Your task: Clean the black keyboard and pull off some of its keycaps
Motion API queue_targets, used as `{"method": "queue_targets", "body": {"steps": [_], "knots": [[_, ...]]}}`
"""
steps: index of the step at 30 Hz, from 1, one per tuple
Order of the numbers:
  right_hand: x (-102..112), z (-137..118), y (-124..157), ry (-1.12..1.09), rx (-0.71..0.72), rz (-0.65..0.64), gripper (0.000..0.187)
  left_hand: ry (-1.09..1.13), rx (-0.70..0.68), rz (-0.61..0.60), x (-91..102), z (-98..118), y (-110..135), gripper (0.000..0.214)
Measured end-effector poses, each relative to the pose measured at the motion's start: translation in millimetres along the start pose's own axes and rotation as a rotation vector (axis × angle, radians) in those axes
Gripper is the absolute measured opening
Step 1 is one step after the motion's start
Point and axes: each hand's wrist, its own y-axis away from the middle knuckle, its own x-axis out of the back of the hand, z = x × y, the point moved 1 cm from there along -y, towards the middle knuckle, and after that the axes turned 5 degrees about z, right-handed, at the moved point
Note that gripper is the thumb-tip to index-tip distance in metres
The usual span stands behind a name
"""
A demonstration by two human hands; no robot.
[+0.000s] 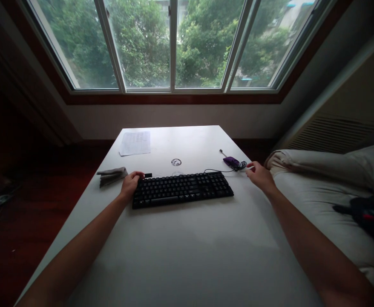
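- The left hand (130, 183) covers part of the keyboard's (183, 190) left end; its fingers are curled close together, and I cannot tell whether they grip it.
- A small black piece (148, 175) lies just beyond those fingertips, too small to identify.
- The right hand (260, 175) is just beside the coiled cable (240, 166); thumb and forefinger are bent with a narrow gap, and whether they hold any cable is unclear.
- A purple item (230, 161) lies against the coil, its shape hard to read.
- The keyboard lies across the middle of the white table (187, 247), a cable running from its far edge towards the coil.
- Farther back are a dark ring (176, 162) and a paper (136, 143) with illegible print; a grey cloth (111, 175) lies left of the left hand.
- Both forearms run off the bottom edge.
- Ahead, a window (172, 47) shows trees (202, 47); reddish floor (46, 187) lies left, and a dark bundle (370, 215), cut off, rests on pale cushioning (315, 192) at right.
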Motion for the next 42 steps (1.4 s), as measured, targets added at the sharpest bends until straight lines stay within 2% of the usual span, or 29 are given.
{"method": "queue_targets", "body": {"steps": [6, 12, 16, 19, 22, 25, 27, 31, 33, 37, 40, 42], "knots": [[-11.2, -12.9, -5.2, 0.290, 0.281, 0.058, 0.046, -0.129, -0.106, 0.006, -4.1, 5.5, 7.0, 0.026], [-11.9, -17.1, 9.5, 0.344, 0.440, 0.129, 0.028, -0.082, -0.144, 0.060, 5.3, 7.4, 24.8, 0.020], [0.7, -19.2, 19.7, 0.349, 0.513, 0.087, 0.025, -0.093, -0.156, 0.132, 5.2, 5.1, 31.1, 0.018], [12.6, -21.0, 23.2, 0.372, 0.494, -0.074, 0.024, -0.074, -0.177, 0.150, 0.8, 4.6, 30.7, 0.018], [23.1, -25.1, 27.5, 0.381, 0.373, -0.237, 0.035, -0.090, -0.191, 0.181, -2.2, 6.4, 30.2, 0.018], [27.4, -34.6, 33.7, 0.321, 0.363, -0.331, 0.036, -0.160, -0.199, 0.208, -0.9, 10.5, 32.8, 0.019], [26.3, -43.0, 36.7, 0.266, 0.415, -0.335, 0.032, -0.223, -0.190, 0.221, 2.8, 13.4, 35.6, 0.020], [17.9, -57.4, 35.8, 0.173, 0.466, -0.198, 0.034, -0.363, -0.143, 0.230, 15.0, 18.9, 41.3, 0.022], [11.6, -61.6, 34.2, 0.135, 0.508, -0.173, 0.034, -0.446, -0.132, 0.215, 20.7, 23.5, 44.3, 0.022], [-0.1, -66.7, 37.5, 0.104, 0.575, -0.310, 0.031, -0.648, -0.133, 0.116, 26.1, 37.3, 51.4, 0.023], [-3.8, -70.2, 44.4, 0.154, 0.527, -0.351, 0.028, -0.752, -0.142, 0.049, 26.9, 44.8, 55.4, 0.023], [-4.4, -71.7, 46.8, 0.157, 0.494, -0.357, 0.025, -0.738, -0.129, 0.033, 27.3, 44.3, 55.1, 0.021]]}}
